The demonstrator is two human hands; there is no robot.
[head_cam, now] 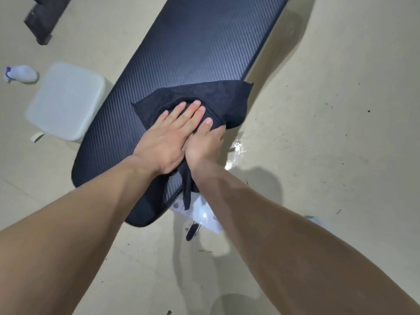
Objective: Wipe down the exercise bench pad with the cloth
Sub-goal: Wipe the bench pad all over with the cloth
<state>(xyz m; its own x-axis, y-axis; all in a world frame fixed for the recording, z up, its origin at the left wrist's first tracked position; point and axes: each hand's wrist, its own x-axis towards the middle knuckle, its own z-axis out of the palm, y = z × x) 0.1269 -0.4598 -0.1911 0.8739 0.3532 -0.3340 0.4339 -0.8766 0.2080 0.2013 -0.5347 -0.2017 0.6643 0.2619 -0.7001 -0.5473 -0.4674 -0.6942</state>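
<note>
Two hands on our cloth (pixel 204 94) atop bench pad (pixel 204 42): left hand (pixel 166 142) fingers (pixel 181 112) flat together, part-hiding right hand (pixel 204 148), grip unreadable; tub (pixel 66 101), spray bottle (pixel 21 74) mid-left.

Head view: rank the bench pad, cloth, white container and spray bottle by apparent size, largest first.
1. bench pad
2-3. cloth and white container: they look alike, and the cloth is partly covered, so no ranking
4. spray bottle, also farther off

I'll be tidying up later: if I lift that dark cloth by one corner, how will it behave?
Probably floppy: the cloth wrinkles around the left hand, and a tail droops off the bench pad. Likely light, being thin, so it should drape rather than hold shape.
</note>
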